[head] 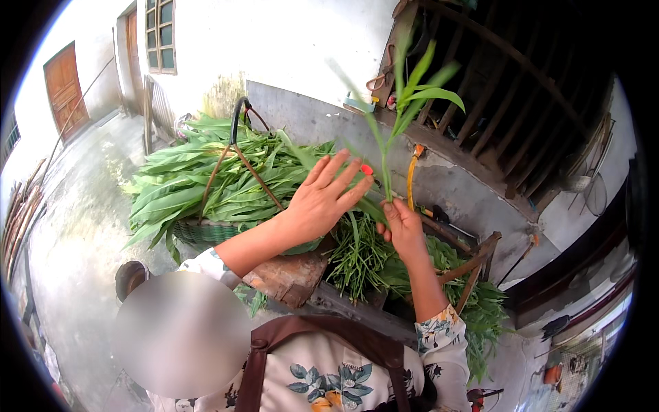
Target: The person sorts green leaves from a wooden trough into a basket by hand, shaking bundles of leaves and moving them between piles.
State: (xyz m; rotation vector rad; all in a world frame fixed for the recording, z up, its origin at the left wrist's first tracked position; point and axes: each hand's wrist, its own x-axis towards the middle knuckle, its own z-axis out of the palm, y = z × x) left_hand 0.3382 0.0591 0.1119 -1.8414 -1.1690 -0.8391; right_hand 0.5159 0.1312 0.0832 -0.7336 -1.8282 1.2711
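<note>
My right hand (404,226) pinches the lower stems of a leafy green stalk (386,154), which stands upright with its long leaves at the top, somewhat blurred. Beside it my left hand (329,198) is raised with its fingers spread, its back to the camera; leaves lie partly behind its fingers, and its palm is hidden. Beyond my left forearm a green woven basket (206,233) with a tall handle holds a big heap of long green leaves (175,177). Cut green stems (358,257) lie in a pile below my hands.
A wooden frame (471,265) stands at the right, with more leafy greens (481,319) around it. A worn brown block (291,273) is by the basket. A yellow hose (411,177) runs down the low concrete wall (309,116). A bucket (132,278) stands on the floor at left.
</note>
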